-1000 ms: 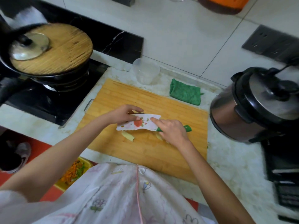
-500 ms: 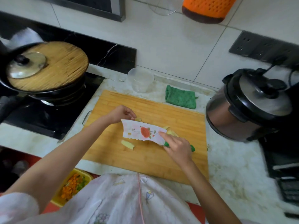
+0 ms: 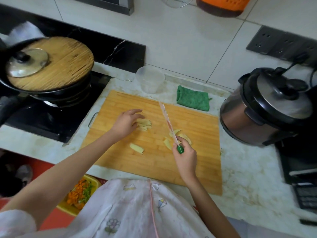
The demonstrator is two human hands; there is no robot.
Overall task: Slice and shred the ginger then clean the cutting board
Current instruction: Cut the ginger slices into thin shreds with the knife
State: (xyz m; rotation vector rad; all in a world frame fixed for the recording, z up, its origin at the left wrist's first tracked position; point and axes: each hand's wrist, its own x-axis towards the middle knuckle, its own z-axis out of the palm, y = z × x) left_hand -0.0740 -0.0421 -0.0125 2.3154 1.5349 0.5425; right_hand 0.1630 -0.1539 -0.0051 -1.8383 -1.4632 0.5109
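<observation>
Marble countertop, pale and veined, carries a rectangular bamboo cutting board between a black wok capped with a round wooden lid and a steel-and-black pressure cooker. Just beyond the board's far edge lie a folded green cloth and a clear plastic cup. The right hand is wrapped around the green handle of a knife with a flower-printed blade, its tip pointing away. The left hand is relaxed, fingers loosely spread, touching a small heap of pale yellow ginger shreds near the board's middle. Several ginger slices lie beside the blade's heel, and one separate ginger piece sits nearer the person.
</observation>
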